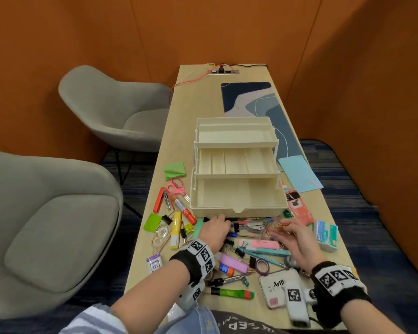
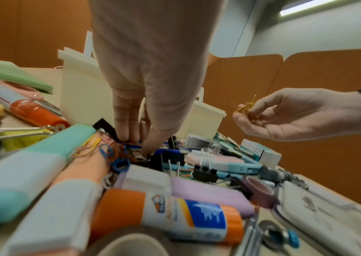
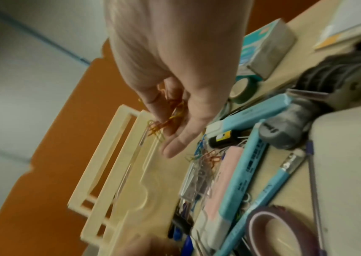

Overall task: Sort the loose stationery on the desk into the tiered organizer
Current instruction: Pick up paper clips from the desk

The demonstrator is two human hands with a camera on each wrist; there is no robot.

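The cream tiered organizer (image 1: 237, 165) stands open mid-desk with its three tiers empty; its front wall (image 3: 131, 181) shows in the right wrist view. Loose stationery is heaped in front of it. My left hand (image 1: 223, 221) reaches down into this heap, its fingertips (image 2: 129, 136) and thumb among black binder clips and pens; what they grip, if anything, is hidden. My right hand (image 1: 284, 225) hovers just right of it and pinches a bunch of coloured paper clips (image 2: 246, 107), also visible as paper clips (image 3: 164, 124) against the palm. More clips (image 3: 206, 161) lie below.
Scissors (image 1: 176, 186), green sticky notes (image 1: 175, 170), markers and tape dispenser lie left of the organizer. A staples box (image 1: 326, 235) and blue paper (image 1: 299, 174) lie right. A glue stick (image 2: 188, 218), highlighters, washi tape (image 3: 284, 230) and white case (image 1: 279, 289) crowd the front. Grey chairs (image 1: 58, 225) stand left.
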